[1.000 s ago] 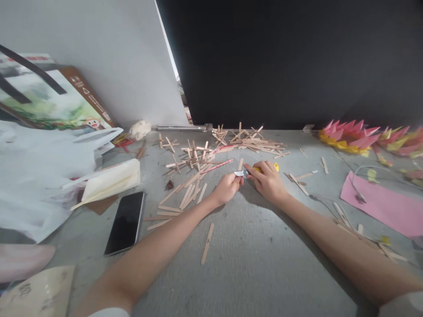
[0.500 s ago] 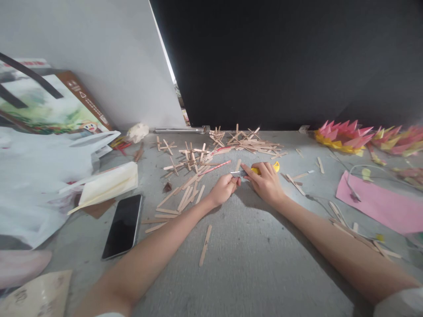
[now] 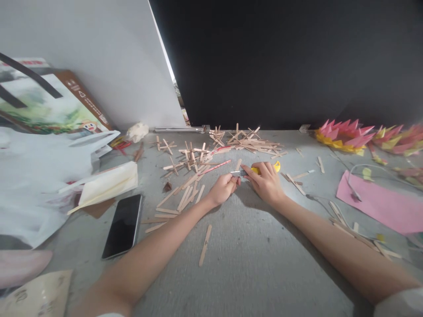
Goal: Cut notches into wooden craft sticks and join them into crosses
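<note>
R hand (image 3: 266,182) closed on yellow knife (image 3: 261,169), blade at stick (image 3: 238,164); L hand (image 3: 223,189) pinches it. Mid-cut; next needs steady press.

Matt wooden sticks (image 3: 185,196) lie on rough grey table (image 3: 251,259) beside glossy phone (image 3: 123,225).

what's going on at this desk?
A person sits at a grey table littered with flat wooden craft sticks. The right hand holds a yellow-handled utility knife, its metal blade pointing toward the left hand, which pinches something small at the blade tip; what it is can't be made out. Glued stick crosses are heaped near the black back panel. A black smartphone lies to the left, a pink paper sheet to the right.
</note>
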`<state>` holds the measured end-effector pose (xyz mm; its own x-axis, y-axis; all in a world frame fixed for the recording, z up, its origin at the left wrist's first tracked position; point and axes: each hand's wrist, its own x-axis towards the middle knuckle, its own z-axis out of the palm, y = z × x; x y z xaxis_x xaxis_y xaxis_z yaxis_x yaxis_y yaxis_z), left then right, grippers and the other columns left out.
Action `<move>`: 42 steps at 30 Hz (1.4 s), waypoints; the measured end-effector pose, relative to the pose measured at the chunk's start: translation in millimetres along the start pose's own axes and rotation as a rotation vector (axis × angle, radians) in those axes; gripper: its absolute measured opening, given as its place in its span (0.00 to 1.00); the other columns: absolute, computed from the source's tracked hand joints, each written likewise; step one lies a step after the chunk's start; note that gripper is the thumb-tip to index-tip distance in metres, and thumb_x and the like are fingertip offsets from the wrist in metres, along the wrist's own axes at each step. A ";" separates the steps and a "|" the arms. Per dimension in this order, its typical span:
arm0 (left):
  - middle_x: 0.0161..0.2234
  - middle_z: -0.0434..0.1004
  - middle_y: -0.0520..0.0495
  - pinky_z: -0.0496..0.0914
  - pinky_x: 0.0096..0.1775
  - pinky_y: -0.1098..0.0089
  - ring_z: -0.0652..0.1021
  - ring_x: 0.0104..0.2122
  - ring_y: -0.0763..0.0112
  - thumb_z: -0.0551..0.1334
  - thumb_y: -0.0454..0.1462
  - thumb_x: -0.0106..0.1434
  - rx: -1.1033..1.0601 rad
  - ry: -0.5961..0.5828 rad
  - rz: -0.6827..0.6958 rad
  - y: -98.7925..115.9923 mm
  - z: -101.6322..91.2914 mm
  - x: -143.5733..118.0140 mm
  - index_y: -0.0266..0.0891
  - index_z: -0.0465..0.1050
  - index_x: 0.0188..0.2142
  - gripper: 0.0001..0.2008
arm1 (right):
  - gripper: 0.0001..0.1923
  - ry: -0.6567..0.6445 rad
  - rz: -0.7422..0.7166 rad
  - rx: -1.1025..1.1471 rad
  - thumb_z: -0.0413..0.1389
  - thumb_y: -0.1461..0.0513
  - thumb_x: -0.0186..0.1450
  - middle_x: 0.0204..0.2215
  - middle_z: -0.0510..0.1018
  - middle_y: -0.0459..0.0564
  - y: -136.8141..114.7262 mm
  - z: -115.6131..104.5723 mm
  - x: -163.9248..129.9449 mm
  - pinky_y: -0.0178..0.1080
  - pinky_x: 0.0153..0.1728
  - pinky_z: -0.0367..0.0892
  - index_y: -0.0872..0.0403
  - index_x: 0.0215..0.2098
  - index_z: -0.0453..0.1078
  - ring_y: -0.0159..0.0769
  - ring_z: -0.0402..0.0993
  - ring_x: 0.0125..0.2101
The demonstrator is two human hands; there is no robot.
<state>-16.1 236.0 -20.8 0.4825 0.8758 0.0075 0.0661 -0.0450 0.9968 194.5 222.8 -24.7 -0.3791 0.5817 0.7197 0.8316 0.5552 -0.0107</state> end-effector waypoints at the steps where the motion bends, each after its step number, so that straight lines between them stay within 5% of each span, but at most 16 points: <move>1: 0.16 0.56 0.60 0.53 0.24 0.72 0.57 0.18 0.76 0.56 0.54 0.71 0.000 0.000 -0.001 0.3 0.2 0.0 0.39 0.67 0.33 0.21 | 0.20 -0.003 0.003 0.003 0.57 0.58 0.76 0.43 0.75 0.57 -0.2 -0.2 0.0 0.45 0.42 0.62 0.44 0.65 0.73 0.47 0.65 0.41; 9: 0.16 0.57 0.59 0.53 0.24 0.72 0.58 0.17 0.75 0.53 0.52 0.72 0.024 0.055 -0.032 5.2 2.1 0.7 0.39 0.68 0.35 0.20 | 0.16 0.015 0.083 0.060 0.57 0.57 0.76 0.43 0.75 0.57 2.0 1.2 0.0 0.48 0.45 0.63 0.45 0.61 0.76 0.48 0.66 0.43; 18: 0.18 0.55 0.61 0.52 0.24 0.73 0.57 0.19 0.76 0.57 0.60 0.70 -0.089 0.062 0.046 -2.5 -0.3 3.4 0.38 0.69 0.39 0.26 | 0.15 0.031 0.133 0.361 0.45 0.61 0.81 0.38 0.77 0.53 4.4 -0.9 -7.0 0.42 0.41 0.70 0.51 0.58 0.70 0.42 0.75 0.38; 25: 0.19 0.54 0.64 0.50 0.23 0.73 0.55 0.17 0.77 0.61 0.56 0.71 -0.161 0.095 0.071 6.1 -0.2 1.0 0.40 0.62 0.57 0.27 | 0.13 0.004 0.090 0.242 0.45 0.61 0.80 0.35 0.78 0.54 4.4 -1.9 -1.8 0.42 0.39 0.66 0.53 0.49 0.72 0.44 0.73 0.36; 34: 0.17 0.55 0.65 0.52 0.24 0.74 0.59 0.16 0.77 0.59 0.51 0.73 -0.135 0.075 0.092 6.9 -0.6 0.0 0.38 0.59 0.63 0.28 | 0.13 -0.018 0.069 0.203 0.46 0.61 0.80 0.36 0.79 0.55 5.5 0.0 -1.0 0.45 0.43 0.65 0.53 0.49 0.72 0.45 0.71 0.37; 42: 0.22 0.69 0.58 0.56 0.22 0.74 0.65 0.17 0.76 0.62 0.56 0.70 -0.187 0.037 0.078 2.3 -2.4 0.6 0.38 0.55 0.68 0.37 | 0.12 0.043 0.051 0.263 0.46 0.62 0.79 0.35 0.79 0.54 5.7 -0.9 -4.7 0.44 0.39 0.63 0.52 0.48 0.72 0.43 0.72 0.34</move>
<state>-17.7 237.6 -18.3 0.4473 0.8904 0.0848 -0.1354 -0.0263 0.9904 201.3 222.7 -27.5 -0.3175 0.5899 0.7425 0.7132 0.6646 -0.2230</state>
